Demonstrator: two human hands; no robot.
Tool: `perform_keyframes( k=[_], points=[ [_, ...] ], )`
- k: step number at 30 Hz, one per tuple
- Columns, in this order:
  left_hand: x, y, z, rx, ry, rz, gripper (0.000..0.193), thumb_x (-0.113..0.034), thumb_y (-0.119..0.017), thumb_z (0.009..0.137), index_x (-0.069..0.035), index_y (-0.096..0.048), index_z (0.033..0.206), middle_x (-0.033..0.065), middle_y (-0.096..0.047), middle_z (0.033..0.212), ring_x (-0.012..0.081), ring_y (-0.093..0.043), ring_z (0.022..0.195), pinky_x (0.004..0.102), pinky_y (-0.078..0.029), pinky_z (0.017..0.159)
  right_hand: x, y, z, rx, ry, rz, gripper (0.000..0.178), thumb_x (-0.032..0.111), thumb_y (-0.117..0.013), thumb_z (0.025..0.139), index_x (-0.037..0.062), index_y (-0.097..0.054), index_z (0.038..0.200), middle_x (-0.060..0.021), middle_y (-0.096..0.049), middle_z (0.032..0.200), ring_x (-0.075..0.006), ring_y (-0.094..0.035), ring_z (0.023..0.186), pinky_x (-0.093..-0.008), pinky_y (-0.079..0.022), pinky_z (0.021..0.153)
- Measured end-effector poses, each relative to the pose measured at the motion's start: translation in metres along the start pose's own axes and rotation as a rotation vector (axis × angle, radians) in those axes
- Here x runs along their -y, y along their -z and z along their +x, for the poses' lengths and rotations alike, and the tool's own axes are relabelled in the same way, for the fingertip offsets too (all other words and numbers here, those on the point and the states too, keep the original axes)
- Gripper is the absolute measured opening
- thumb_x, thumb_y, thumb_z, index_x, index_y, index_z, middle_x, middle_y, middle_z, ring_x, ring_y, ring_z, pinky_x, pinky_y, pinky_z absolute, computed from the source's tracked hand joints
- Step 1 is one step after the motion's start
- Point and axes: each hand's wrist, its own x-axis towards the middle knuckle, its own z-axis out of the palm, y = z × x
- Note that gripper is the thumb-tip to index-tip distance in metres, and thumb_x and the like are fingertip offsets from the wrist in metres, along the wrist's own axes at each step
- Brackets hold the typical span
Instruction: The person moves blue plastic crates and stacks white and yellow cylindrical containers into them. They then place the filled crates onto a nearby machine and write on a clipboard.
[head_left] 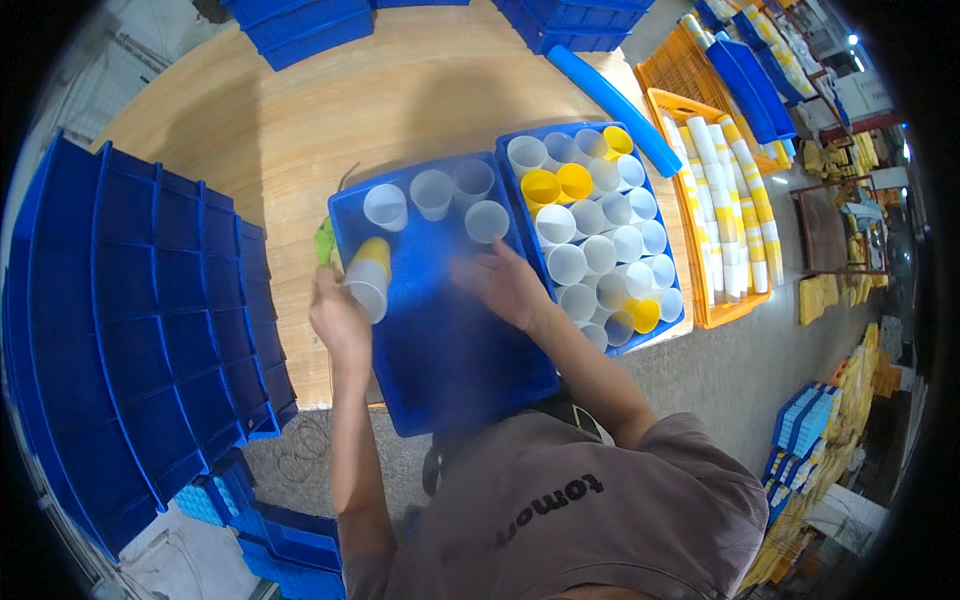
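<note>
My left hand (340, 318) is closed around a short stack of plastic cups (368, 272), yellow at its far end and translucent white at the near end. The stack tilts over the left side of a blue plastic bin (430, 390). Several translucent cups (432, 193) stand along the far part of that bin. Over its right side, my right hand (512, 288) has its fingers apart, slightly blurred, with nothing visible in them. Its fingertips are close to the nearest standing cup (487, 222); whether they touch it I cannot tell.
A second blue bin (535, 262) adjoins on the right, filled with white and yellow cups. Farther right, an orange crate (715, 318) holds long cup stacks. A blue tube (610, 105) lies behind. Tall stacked blue bins (150, 340) flank the wooden table (300, 120) on the left.
</note>
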Motion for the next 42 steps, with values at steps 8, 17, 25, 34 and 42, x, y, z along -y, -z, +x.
perform_keyframes(
  k=[8, 17, 25, 34, 42],
  points=[
    [-0.025, 0.028, -0.003, -0.034, -0.001, 0.035, 0.023, 0.007, -0.063, 0.073, -0.005, -0.072, 0.089, 0.0156, -0.070, 0.088, 0.0314, -0.069, 0.073, 0.0387, -0.054, 0.065, 0.016, 0.028, -0.110, -0.321, 0.856, -2.062, 0.074, 0.025, -0.067, 0.086, 0.0050, -0.029, 0.146, -0.0170, -0.037, 0.147, -0.0354, -0.032, 0.139, -0.0483, -0.021, 0.115],
    [-0.063, -0.036, -0.008, 0.197, -0.048, -0.292, 0.023, 0.004, -0.059, 0.082, -0.002, -0.072, 0.101, 0.0226, -0.068, 0.094, 0.0362, -0.067, 0.087, 0.0395, -0.052, 0.078, 0.018, 0.044, -0.107, -0.423, 1.028, -2.079, 0.077, 0.015, -0.075, 0.076, 0.0033, -0.036, 0.141, -0.0161, -0.039, 0.146, -0.0341, -0.028, 0.141, -0.0524, -0.013, 0.117],
    [-0.011, -0.063, -0.004, 0.475, 0.043, -0.054, 0.016, -0.004, -0.059, 0.081, 0.003, -0.070, 0.091, 0.0245, -0.066, 0.095, 0.0421, -0.063, 0.091, 0.0452, -0.050, 0.079, 0.013, 0.012, -0.098, -0.213, 1.100, -1.895, 0.058, 0.011, -0.075, 0.075, 0.0021, -0.051, 0.127, -0.0168, -0.050, 0.133, -0.0376, -0.044, 0.126, -0.0518, -0.030, 0.109],
    [-0.002, -0.078, 0.017, 0.276, 0.030, -0.061, 0.016, -0.004, -0.064, 0.080, -0.002, -0.068, 0.095, 0.0230, -0.064, 0.097, 0.0405, -0.063, 0.090, 0.0456, -0.051, 0.078, -0.008, -0.017, -0.074, -0.013, 1.154, -1.889, 0.047, 0.011, -0.072, 0.077, 0.0036, -0.056, 0.121, -0.0147, -0.056, 0.120, -0.0324, -0.052, 0.112, -0.0458, -0.041, 0.095],
    [0.008, -0.098, 0.020, 0.253, 0.014, -0.110, 0.014, -0.008, -0.068, 0.079, 0.000, -0.067, 0.090, 0.0210, -0.064, 0.090, 0.0398, -0.062, 0.086, 0.0465, -0.049, 0.075, -0.012, -0.037, 0.034, -0.101, 1.264, -2.412, 0.022, 0.017, -0.060, 0.077, 0.0071, -0.066, 0.095, -0.0099, -0.058, 0.108, -0.0263, -0.053, 0.103, -0.0397, -0.040, 0.086]
  ],
)
